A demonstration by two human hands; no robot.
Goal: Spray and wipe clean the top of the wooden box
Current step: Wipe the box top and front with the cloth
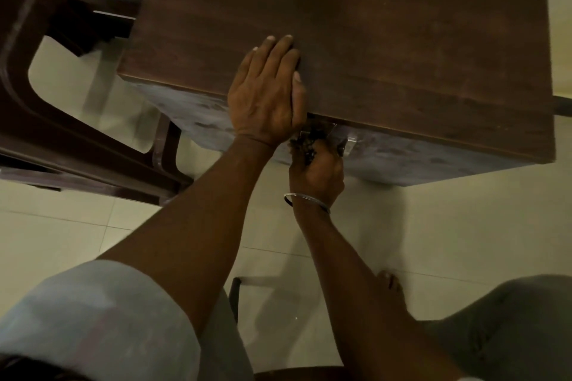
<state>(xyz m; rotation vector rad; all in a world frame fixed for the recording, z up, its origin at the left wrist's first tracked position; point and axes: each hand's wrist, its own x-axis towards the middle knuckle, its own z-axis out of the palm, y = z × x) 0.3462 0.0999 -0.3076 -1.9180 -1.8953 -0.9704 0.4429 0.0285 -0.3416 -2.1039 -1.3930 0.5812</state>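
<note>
The wooden box point(387, 40) has a dark brown top and a dusty, greyish front face. My left hand point(266, 96) lies flat on the top at its front edge, fingers straight and pressing down. Just under that edge, my right hand point(315, 173), a metal bangle on its wrist, curls around a small dark object point(306, 142) beside a metal latch point(349, 145) on the front face. The dark object is too blurred to identify. No spray bottle or cloth is in view.
A dark wooden chair point(46, 102) stands close to the box's left side. The floor is pale tile point(464, 226). My bare foot point(390, 281) and my knee point(510, 318) are below the box, at the lower right.
</note>
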